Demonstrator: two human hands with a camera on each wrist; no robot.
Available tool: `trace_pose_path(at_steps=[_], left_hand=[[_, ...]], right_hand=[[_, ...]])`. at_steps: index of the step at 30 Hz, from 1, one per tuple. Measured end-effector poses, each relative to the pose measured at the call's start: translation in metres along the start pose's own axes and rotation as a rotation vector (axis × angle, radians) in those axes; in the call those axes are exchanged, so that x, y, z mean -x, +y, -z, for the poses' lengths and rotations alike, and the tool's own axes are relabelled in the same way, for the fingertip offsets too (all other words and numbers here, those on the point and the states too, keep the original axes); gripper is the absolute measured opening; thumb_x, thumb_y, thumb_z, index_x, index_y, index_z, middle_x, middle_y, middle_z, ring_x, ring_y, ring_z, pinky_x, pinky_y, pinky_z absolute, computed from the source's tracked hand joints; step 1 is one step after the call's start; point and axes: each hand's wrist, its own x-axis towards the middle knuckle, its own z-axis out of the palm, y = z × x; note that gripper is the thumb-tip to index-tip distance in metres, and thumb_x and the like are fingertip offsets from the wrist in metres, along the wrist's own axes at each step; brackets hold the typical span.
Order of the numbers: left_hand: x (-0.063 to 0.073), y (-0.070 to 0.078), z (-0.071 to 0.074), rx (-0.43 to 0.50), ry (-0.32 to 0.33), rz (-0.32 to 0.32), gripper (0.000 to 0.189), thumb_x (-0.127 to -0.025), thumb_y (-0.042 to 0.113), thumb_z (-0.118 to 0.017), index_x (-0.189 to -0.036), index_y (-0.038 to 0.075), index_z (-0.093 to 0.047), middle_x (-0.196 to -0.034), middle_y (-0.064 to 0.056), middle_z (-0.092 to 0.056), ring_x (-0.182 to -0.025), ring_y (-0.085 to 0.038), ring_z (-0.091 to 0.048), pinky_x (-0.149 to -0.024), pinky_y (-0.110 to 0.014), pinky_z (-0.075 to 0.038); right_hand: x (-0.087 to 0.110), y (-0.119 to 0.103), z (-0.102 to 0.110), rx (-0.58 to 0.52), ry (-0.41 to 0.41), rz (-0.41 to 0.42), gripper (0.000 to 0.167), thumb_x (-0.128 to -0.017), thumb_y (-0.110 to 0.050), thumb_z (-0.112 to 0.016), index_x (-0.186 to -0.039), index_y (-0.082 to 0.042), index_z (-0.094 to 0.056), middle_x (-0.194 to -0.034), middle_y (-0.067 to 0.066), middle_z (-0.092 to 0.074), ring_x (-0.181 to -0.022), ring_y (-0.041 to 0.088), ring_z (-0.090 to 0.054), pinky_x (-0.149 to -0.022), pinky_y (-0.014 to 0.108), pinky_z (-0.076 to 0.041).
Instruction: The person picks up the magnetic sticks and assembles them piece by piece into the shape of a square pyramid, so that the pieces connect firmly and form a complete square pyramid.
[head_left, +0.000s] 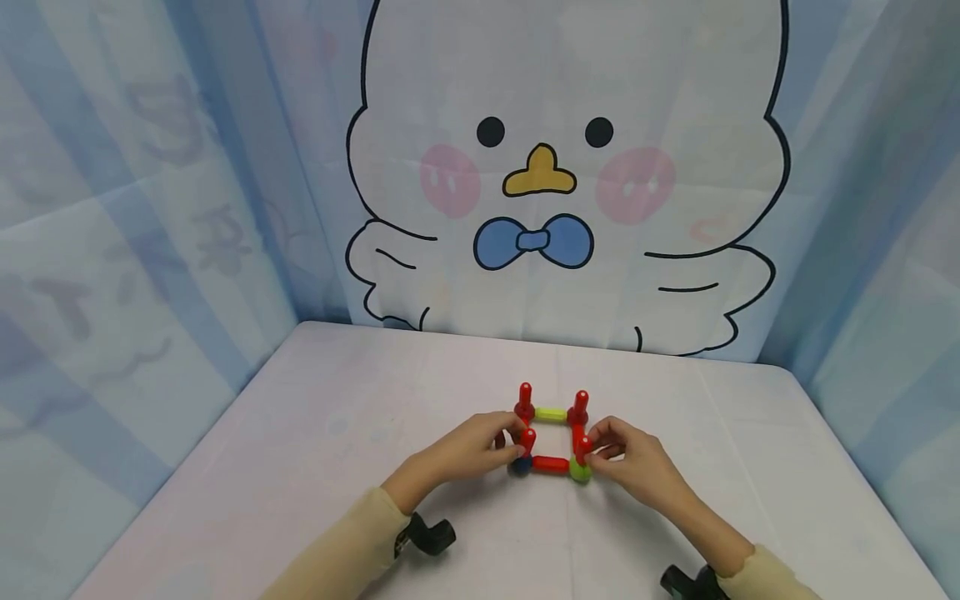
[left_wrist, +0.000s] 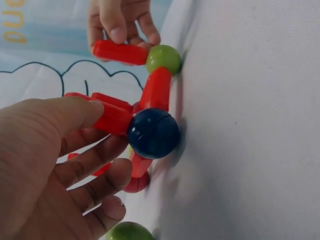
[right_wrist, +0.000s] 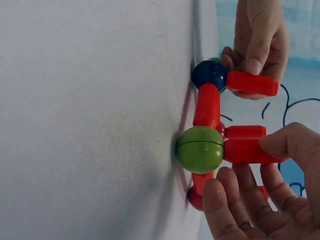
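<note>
On the table stands a frame of magnetic rods and balls, with a red rod upright at each corner. A dark blue ball [left_wrist: 153, 133] forms its near left corner and a green ball [right_wrist: 200, 149] its near right corner. My left hand [head_left: 472, 447] pinches the upright red rod [left_wrist: 112, 118] on the blue ball. The rod [right_wrist: 252, 151] above the green ball is between my right hand's [head_left: 636, 462] thumb and fingers. Red balls [head_left: 577, 416] sit at both far corners. A lying red rod [head_left: 551, 465] joins the near balls, a yellow-green rod [head_left: 551, 414] the far ones.
Another green ball [left_wrist: 129, 232] shows at the lower edge of the left wrist view; in the head view it is hidden. Behind the white table [head_left: 360, 375] hangs a curtain [head_left: 540, 308] with a cartoon bird, and blue-white curtains [head_left: 150, 250] flank both sides.
</note>
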Motion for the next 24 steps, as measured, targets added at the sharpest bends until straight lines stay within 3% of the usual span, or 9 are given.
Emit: trace_pose_path(at_steps=[8,16,24], left_hand=[[-0.007,0.004,-0.006,0.002,0.028,0.026,0.019,-0.099,0.024,-0.071,-0.115,0.014,-0.066,-0.097,0.006,-0.064,-0.078,-0.007,-0.057,-0.068,-0.019,-0.052],[-0.015,0.008,-0.018,-0.064,0.104,0.087,0.018,-0.099,0.029,-0.072,-0.107,0.014,-0.064,-0.082,0.007,-0.058,-0.071,-0.007,-0.052,-0.061,-0.018,-0.047],[-0.019,0.011,-0.022,-0.097,0.139,0.074,0.018,-0.099,0.027,-0.072,-0.104,0.012,-0.063,-0.074,0.005,-0.052,-0.064,-0.006,-0.047,-0.056,-0.017,-0.040]], right_hand=[[-0.004,-0.004,-0.007,0.017,0.027,-0.009,0.024,-0.090,-0.013,-0.078,-0.108,-0.008,-0.063,-0.100,0.002,-0.071,-0.088,0.015,-0.066,-0.072,0.026,-0.056],[-0.012,-0.003,-0.014,0.043,0.035,-0.004,0.020,-0.093,-0.013,-0.075,-0.108,-0.008,-0.063,-0.099,0.005,-0.073,-0.084,0.016,-0.066,-0.070,0.025,-0.055],[-0.016,-0.006,-0.019,0.061,0.040,0.003,0.020,-0.091,-0.014,-0.077,-0.105,-0.008,-0.064,-0.091,0.002,-0.071,-0.080,0.015,-0.063,-0.066,0.023,-0.053]])
